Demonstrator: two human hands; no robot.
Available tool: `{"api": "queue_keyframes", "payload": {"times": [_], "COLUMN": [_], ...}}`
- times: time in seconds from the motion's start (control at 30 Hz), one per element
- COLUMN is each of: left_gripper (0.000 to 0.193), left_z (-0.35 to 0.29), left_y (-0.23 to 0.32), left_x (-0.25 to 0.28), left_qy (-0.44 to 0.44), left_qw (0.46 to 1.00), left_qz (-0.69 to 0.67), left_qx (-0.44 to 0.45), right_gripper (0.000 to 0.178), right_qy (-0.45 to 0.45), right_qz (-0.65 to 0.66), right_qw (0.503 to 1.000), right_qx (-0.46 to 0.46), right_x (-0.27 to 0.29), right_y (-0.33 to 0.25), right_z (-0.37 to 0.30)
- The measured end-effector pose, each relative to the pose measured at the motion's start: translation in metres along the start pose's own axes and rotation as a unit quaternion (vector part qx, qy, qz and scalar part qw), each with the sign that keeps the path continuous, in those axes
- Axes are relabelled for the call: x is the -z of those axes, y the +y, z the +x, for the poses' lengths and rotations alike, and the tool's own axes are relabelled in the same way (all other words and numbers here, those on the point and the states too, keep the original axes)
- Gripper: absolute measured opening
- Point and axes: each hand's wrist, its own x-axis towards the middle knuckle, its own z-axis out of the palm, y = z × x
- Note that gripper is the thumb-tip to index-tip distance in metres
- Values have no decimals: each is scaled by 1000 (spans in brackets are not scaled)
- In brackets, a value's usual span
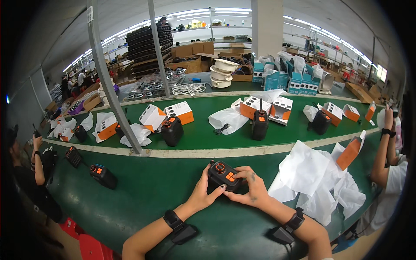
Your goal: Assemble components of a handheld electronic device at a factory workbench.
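Note:
A boxy black device [222, 174] with an orange-ringed round dial and orange buttons on top is held between both my hands above the green table. My left hand [202, 191] is closed around its left side, its thumb at the near edge. My right hand [252, 190] grips the right side, with a finger at the orange buttons. The device's underside is hidden. To the left, a similar black device [103, 176] rests on the table, and farther left stands another black unit [73, 156] with a grille.
Crumpled white wrapping [305, 167] and an orange-white box [350, 152] lie to my right. Beyond a pale rail, a green belt [197, 135] carries black devices [260, 124] and opened boxes [180, 112]. A metal post [113, 86] rises at left. People sit on both sides.

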Motion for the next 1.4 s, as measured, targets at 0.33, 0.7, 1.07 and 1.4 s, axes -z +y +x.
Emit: {"api": "queue_keyframes", "payload": {"times": [0.33, 0.7, 1.07, 1.4], "left_gripper": [84, 84, 83, 83], "left_z": [-5, -9, -14, -17], "left_y": [-2, -5, -9, -9], "left_x": [20, 36, 53, 67], "left_qy": [-1, -2, -9, -11], "left_qw": [1000, 1000, 1000, 1000], "left_qz": [-3, 5, -3, -1], "left_qx": [-2, -6, -3, 11], "right_gripper": [64, 49, 48, 48], "right_qy": [-23, -11, -22, -25], "right_qz": [-32, -50, -51, -48], "right_qw": [999, 997, 997, 998], "right_qx": [21, 56, 45, 40], "right_x": [-17, -35, -48, -60], "right_y": [-7, -8, -18, -23], "right_z": [4, 7, 13, 18]}}
